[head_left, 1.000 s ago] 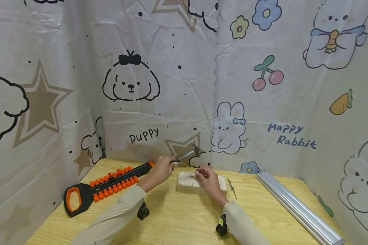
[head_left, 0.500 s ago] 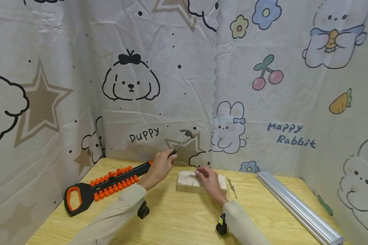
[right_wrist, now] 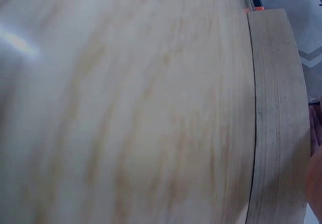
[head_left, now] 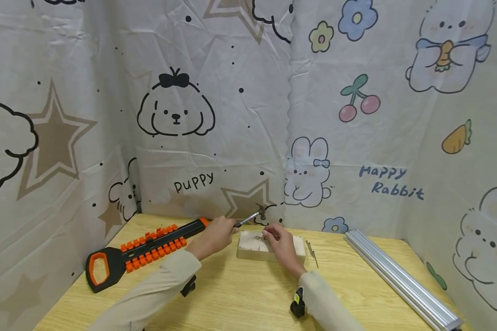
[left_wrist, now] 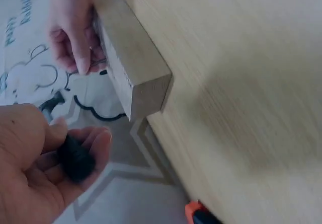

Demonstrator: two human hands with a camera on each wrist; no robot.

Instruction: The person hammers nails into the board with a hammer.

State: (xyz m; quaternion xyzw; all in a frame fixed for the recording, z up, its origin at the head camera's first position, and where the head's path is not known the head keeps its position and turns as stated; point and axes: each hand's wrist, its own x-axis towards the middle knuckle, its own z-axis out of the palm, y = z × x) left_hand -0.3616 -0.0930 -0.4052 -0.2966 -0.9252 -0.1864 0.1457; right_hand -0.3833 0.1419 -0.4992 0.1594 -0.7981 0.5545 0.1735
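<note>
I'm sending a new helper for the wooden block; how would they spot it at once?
Start at the pale yellow table and look near its far edge, between the black-and-orange rack and the silver rail. The wooden block lies there, just left of some thin nails. Unlike its neighbours, it is a plain, pale, squared chunk.

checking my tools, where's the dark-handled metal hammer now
In the head view, near centre, the left hand grips the hammer, which appears above the left end of the pale wooden block.

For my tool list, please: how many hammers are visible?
1: the black-handled metal claw hammer, held in the left hand, near the pale rectangular wooden block. No other is visible.
</note>
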